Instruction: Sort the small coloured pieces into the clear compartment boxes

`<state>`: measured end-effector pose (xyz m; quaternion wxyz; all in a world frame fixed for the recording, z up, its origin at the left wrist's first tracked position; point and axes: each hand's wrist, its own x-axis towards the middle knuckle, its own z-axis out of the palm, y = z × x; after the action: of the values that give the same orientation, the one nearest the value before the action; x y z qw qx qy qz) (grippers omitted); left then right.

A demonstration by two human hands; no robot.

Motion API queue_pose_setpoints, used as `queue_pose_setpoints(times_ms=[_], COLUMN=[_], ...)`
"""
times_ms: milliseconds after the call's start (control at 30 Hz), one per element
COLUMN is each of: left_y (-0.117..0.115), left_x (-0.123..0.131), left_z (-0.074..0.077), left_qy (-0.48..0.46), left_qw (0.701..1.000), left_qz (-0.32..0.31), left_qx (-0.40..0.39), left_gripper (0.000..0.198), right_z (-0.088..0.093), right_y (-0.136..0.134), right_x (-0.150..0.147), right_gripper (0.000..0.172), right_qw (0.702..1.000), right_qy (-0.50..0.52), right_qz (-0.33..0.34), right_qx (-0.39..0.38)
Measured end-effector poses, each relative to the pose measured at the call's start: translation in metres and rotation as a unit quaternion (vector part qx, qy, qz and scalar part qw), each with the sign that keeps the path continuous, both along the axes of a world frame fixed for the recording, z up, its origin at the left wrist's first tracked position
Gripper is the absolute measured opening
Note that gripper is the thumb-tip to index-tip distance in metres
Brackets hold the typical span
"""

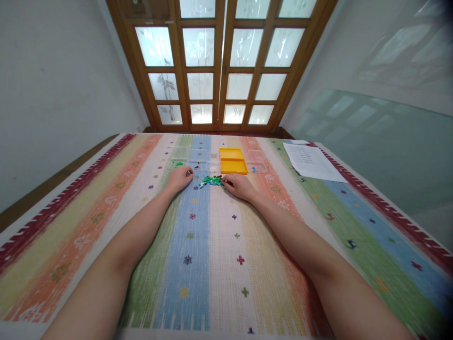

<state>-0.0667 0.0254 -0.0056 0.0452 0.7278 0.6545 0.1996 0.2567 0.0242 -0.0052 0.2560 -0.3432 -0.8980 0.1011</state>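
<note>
A small pile of green, blue, white and dark red pieces (212,181) lies on the striped tablecloth between my hands. My right hand (238,185) touches the pile's right edge with its fingers pinched together; what they hold is too small to make out. Left of the pile, my left hand (181,178) rests with curled fingers, their contents hidden. Just beyond it are clear plastic boxes, one with green pieces (178,164) and one with a few dark red pieces (197,165). An open yellow box (233,166) stands behind my right hand. Blue pieces (255,169) lie in a clear box to its right.
White printed sheets (313,162) lie at the back right of the table. The striped tablecloth (221,283) stretches toward me between my forearms. A glass panel (375,141) leans by the right wall, and wooden glazed doors (221,71) stand beyond the table.
</note>
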Motion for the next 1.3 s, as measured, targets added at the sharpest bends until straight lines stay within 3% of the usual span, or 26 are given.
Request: queue_pose_setpoints(times_ms=[200,400,567,767,1000,1300], left_y=[0.003,0.022,0.039,0.039,0.028,0.015], left_x=[-0.008,-0.010,-0.010,-0.003,0.006,0.008], left_z=[-0.004,0.002,0.004,-0.003,-0.002,0.004], left_qy=[-0.041,-0.067,-0.057,-0.049,-0.036,-0.039], left_qw=[0.998,0.990,0.991,0.986,0.983,0.989], left_qz=[-0.041,-0.012,-0.006,0.007,-0.078,-0.061], left_qx=[0.040,0.124,0.125,0.160,0.162,0.126], left_gripper=[0.015,0.014,0.016,0.019,0.020,0.022], right_z=[-0.003,-0.002,0.000,-0.004,0.004,0.012], right_y=[0.003,0.003,0.002,0.002,-0.006,0.008], right_x=[0.002,0.002,0.003,0.001,-0.036,-0.085], right_gripper=[0.015,0.015,0.015,0.015,0.014,0.014], right_qw=[1.000,1.000,1.000,1.000,0.995,0.990], right_qy=[0.010,0.010,0.012,0.000,-0.031,-0.091], right_qz=[0.004,0.004,-0.001,0.010,0.057,0.063], right_qx=[0.000,0.004,0.005,0.019,0.075,0.093])
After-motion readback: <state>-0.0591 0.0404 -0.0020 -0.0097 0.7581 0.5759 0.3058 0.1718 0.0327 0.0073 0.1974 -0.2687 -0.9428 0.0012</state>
